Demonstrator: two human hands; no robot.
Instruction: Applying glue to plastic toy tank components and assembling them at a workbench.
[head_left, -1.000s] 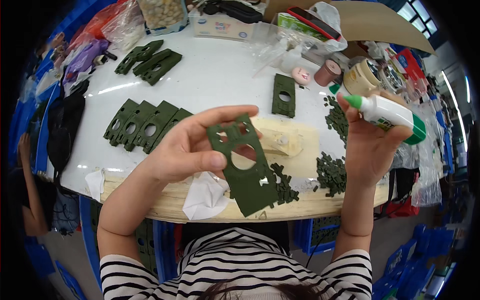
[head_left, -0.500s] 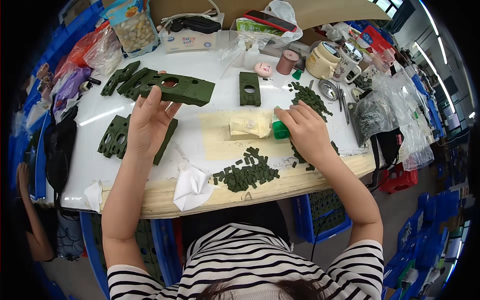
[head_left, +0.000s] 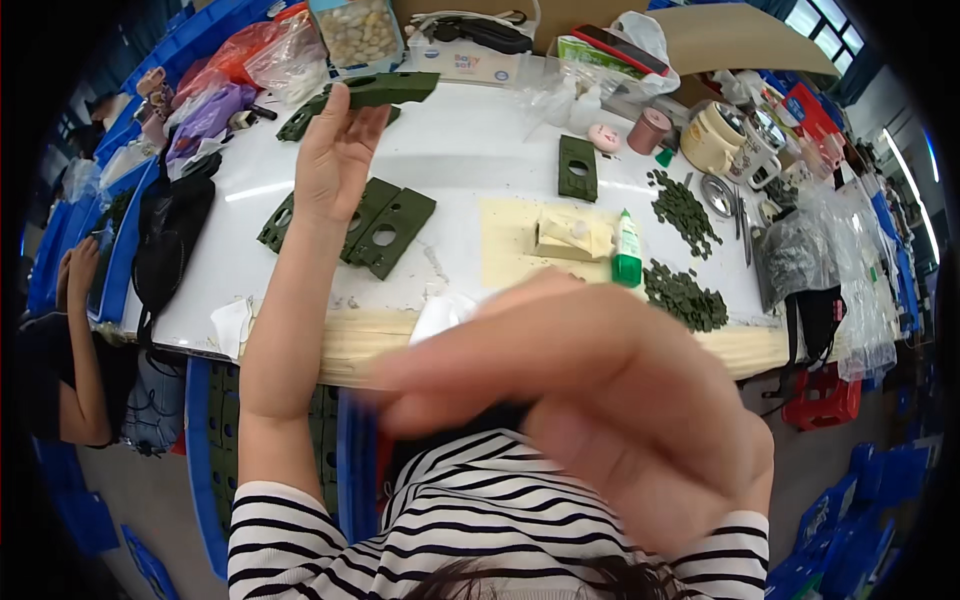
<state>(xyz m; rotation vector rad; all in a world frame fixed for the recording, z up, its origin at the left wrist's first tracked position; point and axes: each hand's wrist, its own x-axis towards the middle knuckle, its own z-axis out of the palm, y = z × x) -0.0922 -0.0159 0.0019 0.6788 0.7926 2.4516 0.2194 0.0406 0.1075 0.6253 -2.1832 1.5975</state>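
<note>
Fingers of the left hand [head_left: 335,165] pinch the near edge of a dark-green, rectangular, plastic-looking panel [head_left: 400,88], presumably to spare its face; right hand [head_left: 620,390] blurred, whether its fingers are spread cannot be told; beyond them a white-and-green plastic squeeze bottle [head_left: 627,242] stands beside a cream block [head_left: 575,232], probably for easy reach

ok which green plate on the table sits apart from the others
The green plate right of centre, beside the pink case. It lies alone; the other plates on the table are grouped at left, and the left hand holds one.
</note>
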